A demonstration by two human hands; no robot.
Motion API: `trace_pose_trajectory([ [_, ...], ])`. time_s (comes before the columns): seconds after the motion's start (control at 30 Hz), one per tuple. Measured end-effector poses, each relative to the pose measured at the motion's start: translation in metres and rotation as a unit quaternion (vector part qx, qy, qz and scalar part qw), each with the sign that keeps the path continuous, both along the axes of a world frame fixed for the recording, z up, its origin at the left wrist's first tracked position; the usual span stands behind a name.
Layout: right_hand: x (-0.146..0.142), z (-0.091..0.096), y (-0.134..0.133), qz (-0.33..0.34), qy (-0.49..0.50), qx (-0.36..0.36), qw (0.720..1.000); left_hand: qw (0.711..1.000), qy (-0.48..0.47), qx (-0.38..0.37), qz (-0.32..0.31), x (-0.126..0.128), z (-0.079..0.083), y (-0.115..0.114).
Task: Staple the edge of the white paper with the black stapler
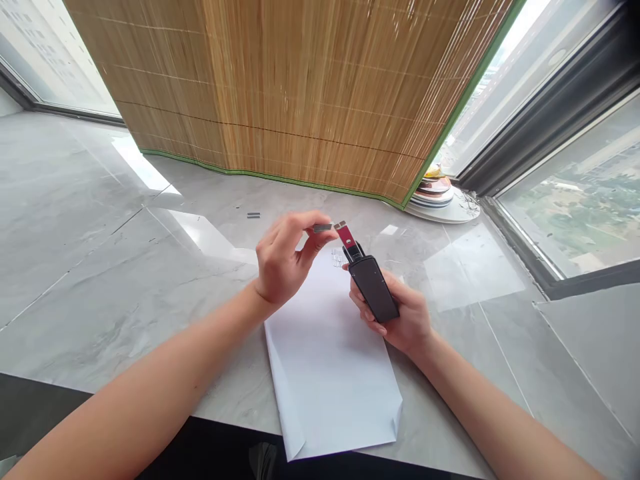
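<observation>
My right hand [403, 313] is wrapped round a black stapler [373, 287], held above white paper sheets [330, 353]. The stapler's red tray [345, 235] sticks out at its far end. My left hand [285, 257] pinches a small grey strip of staples [323, 228] right beside that red tray. A few loose staples [338, 260] lie on the paper under the hands.
Grey marble counter [100, 267] all around. Another staple strip [253, 215] lies farther back on the left. A bamboo blind [300, 93] hangs behind. Stacked plates [440, 197] sit at the back right by the window [575, 193]. The counter's near edge is dark.
</observation>
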State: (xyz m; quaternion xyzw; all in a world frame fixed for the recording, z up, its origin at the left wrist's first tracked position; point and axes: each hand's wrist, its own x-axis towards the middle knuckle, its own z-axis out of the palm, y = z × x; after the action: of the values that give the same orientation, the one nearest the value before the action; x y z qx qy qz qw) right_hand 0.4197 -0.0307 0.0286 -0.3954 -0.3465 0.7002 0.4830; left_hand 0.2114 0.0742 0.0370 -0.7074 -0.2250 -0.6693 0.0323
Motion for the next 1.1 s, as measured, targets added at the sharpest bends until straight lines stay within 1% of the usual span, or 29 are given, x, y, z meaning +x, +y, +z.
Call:
trace_pose_trajectory([
  [0.17, -0.002, 0.004, -0.002, -0.022, -0.033, 0.002, 0.999, 0.999, 0.007, 0.039, 0.005, -0.001, 0.001, 0.003],
  [0.27, -0.002, 0.006, -0.002, -0.032, -0.034, 0.011, 0.999, 0.998, 0.006, 0.06, -0.017, 0.002, 0.004, 0.002],
  [0.37, -0.001, 0.003, -0.002, -0.044, -0.04, 0.023, 0.998, 0.997, -0.001, 0.063, -0.044, 0.005, 0.006, -0.001],
  [0.57, 0.003, -0.004, -0.001, -0.078, -0.05, 0.063, 0.994, 0.997, -0.007, 0.041, -0.065, 0.007, 0.007, -0.005],
  [0.73, 0.003, -0.003, -0.001, -0.095, -0.063, 0.11, 0.987, 0.998, -0.004, 0.031, -0.049, 0.007, 0.008, -0.007],
  [0.83, 0.003, -0.002, 0.0, -0.11, -0.069, 0.136, 0.982, 0.998, 0.002, 0.021, -0.051, 0.007, 0.007, -0.009],
  [0.97, 0.004, -0.004, 0.001, -0.137, -0.084, 0.163, 0.973, 0.996, -0.004, -0.027, -0.083, 0.007, 0.003, -0.012],
  [1.1, 0.005, -0.006, 0.002, -0.144, -0.1, 0.191, 0.966, 0.991, 0.005, -0.065, -0.113, 0.007, 0.004, -0.014],
])
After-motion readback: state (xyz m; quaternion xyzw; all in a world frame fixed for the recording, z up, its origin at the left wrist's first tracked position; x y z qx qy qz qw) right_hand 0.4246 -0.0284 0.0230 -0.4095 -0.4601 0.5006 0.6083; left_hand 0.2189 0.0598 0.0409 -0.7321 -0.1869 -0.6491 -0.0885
